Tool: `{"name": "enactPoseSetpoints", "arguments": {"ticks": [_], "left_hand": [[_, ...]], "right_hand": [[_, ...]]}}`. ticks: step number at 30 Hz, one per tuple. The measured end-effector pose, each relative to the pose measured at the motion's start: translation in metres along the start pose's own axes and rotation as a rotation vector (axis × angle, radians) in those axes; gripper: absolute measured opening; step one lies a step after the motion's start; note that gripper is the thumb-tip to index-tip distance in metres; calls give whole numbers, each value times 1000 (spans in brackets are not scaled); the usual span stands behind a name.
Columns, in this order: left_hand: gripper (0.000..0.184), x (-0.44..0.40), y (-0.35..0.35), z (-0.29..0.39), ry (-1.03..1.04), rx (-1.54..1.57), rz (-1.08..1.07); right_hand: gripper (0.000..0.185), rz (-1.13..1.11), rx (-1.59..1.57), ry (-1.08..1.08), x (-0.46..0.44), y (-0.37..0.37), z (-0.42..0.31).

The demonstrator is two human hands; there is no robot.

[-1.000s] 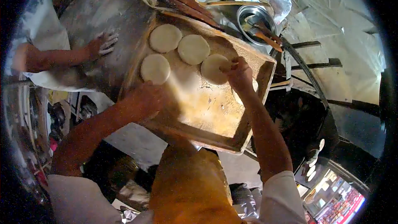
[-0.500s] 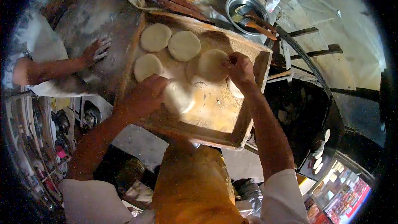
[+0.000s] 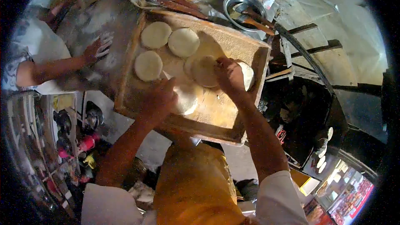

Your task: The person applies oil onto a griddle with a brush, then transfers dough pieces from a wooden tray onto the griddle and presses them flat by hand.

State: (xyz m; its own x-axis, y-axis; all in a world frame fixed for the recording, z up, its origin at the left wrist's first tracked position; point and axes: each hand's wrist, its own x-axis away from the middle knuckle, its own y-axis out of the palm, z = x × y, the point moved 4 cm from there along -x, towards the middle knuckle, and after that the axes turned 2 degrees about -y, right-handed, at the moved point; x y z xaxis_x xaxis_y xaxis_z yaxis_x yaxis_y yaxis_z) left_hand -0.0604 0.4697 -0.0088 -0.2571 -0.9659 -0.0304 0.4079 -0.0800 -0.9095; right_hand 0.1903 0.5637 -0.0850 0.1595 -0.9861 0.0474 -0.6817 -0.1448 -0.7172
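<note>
A shallow wooden tray dusted with seeds or crumbs holds several flat, pale dough rounds. My right hand is closed in a pinch on the right edge of one dough round, which overlaps another round beneath its left side. At the near part of the tray, my left hand has its fingers closed at the left edge of a sunlit dough round, partly covering it. Two rounds lie at the far left, and a third round sits just beyond my left hand. Partly behind my right hand is another round.
Behind the tray stand a metal bowl with a wooden-handled brush and long wooden sticks. Another person's floury hand rests on the worktop to the left. A dark stove-like opening lies on the right.
My right hand has moved slightly left and nearer me with its dough round, uncovering more of the round at the right. My left hand has shifted right, over its round's edge.
</note>
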Motion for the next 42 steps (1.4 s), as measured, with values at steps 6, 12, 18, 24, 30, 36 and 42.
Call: {"name": "enactPoseSetpoints", "arguments": {"ticks": [6, 12, 18, 24, 30, 36, 42], "left_hand": [[30, 16, 14, -3, -277, 116, -316], [37, 49, 44, -6, -708, 1597, -189], [89, -3, 40, 87, -803, 2334, -200], [99, -35, 38, 194, -446, 2623, -528], [94, -25, 101, 331, -498, 1994, -939], [51, -16, 249, 497, -844, 1687, -1148], [51, -85, 362, 689, -507, 1542, -1155]], "right_hand": [[30, 14, -625, -216, 62, -52, -38], [70, 85, -1959, 644, 97, -40, -34], [82, 384, -1209, -83, 136, -148, -111], [62, 182, 327, -481, 192, -125, -72], [67, 187, 170, -332, 283, -241, 14], [19, 540, -755, 442, 412, -337, 208], [19, 1156, -989, 693, 533, -426, 385]]}}
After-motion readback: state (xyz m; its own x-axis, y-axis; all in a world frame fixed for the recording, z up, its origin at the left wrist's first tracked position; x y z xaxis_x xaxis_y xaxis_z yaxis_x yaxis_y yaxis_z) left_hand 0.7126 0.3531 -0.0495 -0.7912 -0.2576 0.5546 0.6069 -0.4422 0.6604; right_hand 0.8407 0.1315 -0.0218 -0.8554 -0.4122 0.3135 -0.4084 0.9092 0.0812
